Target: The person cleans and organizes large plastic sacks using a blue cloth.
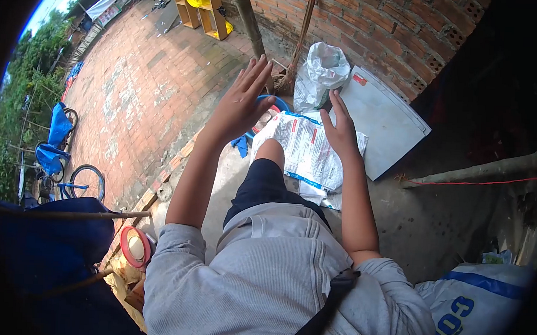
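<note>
Left hand (240, 103): raised, fingers extended, holding nothing. Right hand (344, 132): likewise raised, fingers straight, thumb apart, nothing gripped. Printed white sack (308, 154): spread on ground ahead of the bare knee (271, 151), below the hands. Blue basin (282, 103): by sack's far left corner, partly hidden. Beyond sack: white plastic bag (327, 65); white panel (387, 125) at right, near brick wall (376, 31).

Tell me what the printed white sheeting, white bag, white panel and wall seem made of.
Printed white sheeting: creased, slightly shiny, so perhaps plastic or coated paper. White bag: probably thin plastic, crumpled and seemingly translucent. White panel: smooth, crisp-edged, perhaps painted metal or laminate. Wall: rough bare brick; mortar joints show.
</note>
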The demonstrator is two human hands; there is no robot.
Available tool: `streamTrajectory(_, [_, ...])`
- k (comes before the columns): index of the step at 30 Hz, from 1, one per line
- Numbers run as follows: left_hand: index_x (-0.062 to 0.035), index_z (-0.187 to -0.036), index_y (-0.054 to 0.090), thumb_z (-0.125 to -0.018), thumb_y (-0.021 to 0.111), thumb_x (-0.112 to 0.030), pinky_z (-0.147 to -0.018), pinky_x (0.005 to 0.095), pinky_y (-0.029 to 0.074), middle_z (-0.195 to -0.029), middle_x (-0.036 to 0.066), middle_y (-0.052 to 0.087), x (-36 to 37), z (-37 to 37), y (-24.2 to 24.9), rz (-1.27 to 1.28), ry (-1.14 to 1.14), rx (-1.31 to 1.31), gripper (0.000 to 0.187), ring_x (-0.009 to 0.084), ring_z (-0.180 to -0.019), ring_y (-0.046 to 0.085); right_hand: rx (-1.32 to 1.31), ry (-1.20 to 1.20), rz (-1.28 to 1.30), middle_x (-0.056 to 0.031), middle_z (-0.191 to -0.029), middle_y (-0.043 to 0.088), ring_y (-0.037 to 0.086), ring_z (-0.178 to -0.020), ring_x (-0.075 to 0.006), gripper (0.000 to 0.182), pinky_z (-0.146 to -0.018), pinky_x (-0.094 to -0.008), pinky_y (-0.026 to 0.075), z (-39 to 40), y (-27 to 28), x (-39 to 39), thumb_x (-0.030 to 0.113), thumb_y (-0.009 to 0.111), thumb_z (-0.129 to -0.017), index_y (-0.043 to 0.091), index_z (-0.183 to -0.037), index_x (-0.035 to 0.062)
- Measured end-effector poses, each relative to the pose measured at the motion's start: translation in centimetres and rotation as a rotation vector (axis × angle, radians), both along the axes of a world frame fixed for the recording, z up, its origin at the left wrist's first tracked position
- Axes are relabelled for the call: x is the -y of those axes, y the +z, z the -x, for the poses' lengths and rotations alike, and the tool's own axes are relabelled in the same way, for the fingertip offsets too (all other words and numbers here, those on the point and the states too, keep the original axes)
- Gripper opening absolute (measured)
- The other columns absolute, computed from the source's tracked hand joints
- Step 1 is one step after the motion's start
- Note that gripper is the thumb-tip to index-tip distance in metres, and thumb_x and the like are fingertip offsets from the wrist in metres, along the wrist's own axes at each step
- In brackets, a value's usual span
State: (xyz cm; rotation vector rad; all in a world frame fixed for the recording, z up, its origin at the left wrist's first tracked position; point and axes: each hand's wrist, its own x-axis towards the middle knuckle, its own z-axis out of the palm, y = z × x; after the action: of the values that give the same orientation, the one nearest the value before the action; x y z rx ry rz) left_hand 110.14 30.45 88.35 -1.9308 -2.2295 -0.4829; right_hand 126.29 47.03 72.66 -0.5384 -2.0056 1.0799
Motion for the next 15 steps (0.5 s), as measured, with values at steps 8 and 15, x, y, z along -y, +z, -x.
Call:
streamTrajectory(8, [-0.0119,-0.152,0.024,-0.098,0.050,-0.038,-0.118,0.0438,0.019,-0.157,0.015,0.021,3.6,5.3,-0.1,-0.080,0.137,0.118,0.065,0.0330,-0.146,0.018,0.066,0.087,-0.052,-0.0223,-0.150,0.035,0.035,-0.138,-0.0364,0.056,-0.111,-0.0384,0.032,4.8,-0.1,-0.2,0.023,0.056,-0.095,0.038,-0.144,0.0035])
streamTrajectory(15, [-0.0126,-0.152,0.024,-0.099,0.047,-0.043,-0.116,0.0413,0.023,-0.158,0.015,0.021,4.0,12.9,-4.2,-0.078,0.240,0.323,0.065,0.0337,-0.145,0.019,0.119,-0.013,-0.002,-0.0217,-0.150,0.036,0.036,-0.138,-0.0348,0.057,-0.111,-0.0374,0.032,8.4,-1.2,-2.1,0.022,0.056,-0.095,0.037,-0.145,0.0029])
